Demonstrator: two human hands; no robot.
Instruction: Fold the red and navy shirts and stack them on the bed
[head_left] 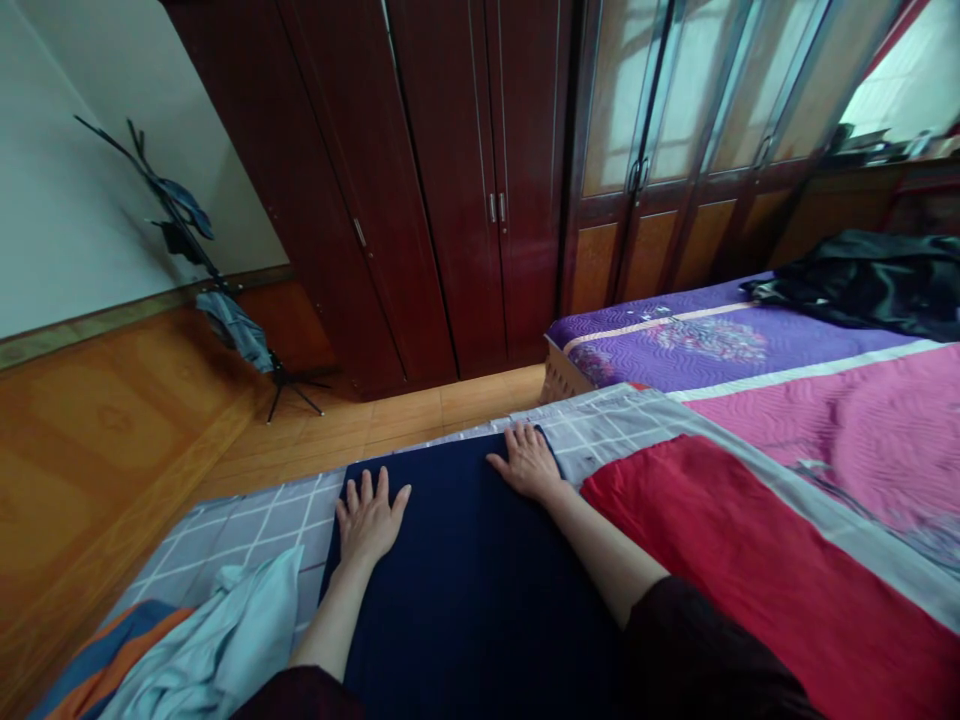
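A dark navy cloth (465, 580) lies flat and smooth on a grey checked cover (255, 525). Near its far left corner my left hand (369, 520) rests palm down, fingers spread. My right hand (526, 462) lies flat at the far right corner, its fingers apart. Neither hand grips anything. A folded red cloth (750, 560) is to the right of the navy one. On the left sit a crumpled light blue garment (225, 635) and an orange and blue striped cloth (120, 660).
Behind the bed stand dark red wardrobes (465, 200) and glass-door cabinets (645, 130). A black coat stand (277, 375) is at the left. Purple and pink bedding (697, 340) with a dark garment (870, 280) on it lies at the right.
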